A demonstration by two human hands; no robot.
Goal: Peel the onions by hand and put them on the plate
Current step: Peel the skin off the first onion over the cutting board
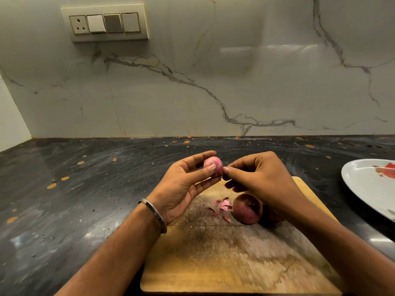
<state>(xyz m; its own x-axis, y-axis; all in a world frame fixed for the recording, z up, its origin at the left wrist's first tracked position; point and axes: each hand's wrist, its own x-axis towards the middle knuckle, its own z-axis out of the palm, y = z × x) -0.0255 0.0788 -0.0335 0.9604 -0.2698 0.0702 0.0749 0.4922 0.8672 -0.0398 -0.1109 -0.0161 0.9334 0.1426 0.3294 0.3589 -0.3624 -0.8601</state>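
A small pink onion (214,164) is held above the far end of the wooden cutting board (230,257). My left hand (183,184) grips it between thumb and fingers. My right hand (256,178) pinches a bit of skin at the onion's right side. A larger dark red onion (248,208) with its skin on lies on the board below my right hand. Torn pink peels (222,207) lie beside it. The white plate (363,184) with a red pattern sits at the right edge, only partly in view.
The board lies on a dark speckled countertop (85,199) that meets a marble wall (192,92) at the back. A switch panel (105,23) is mounted high on the wall at the left.
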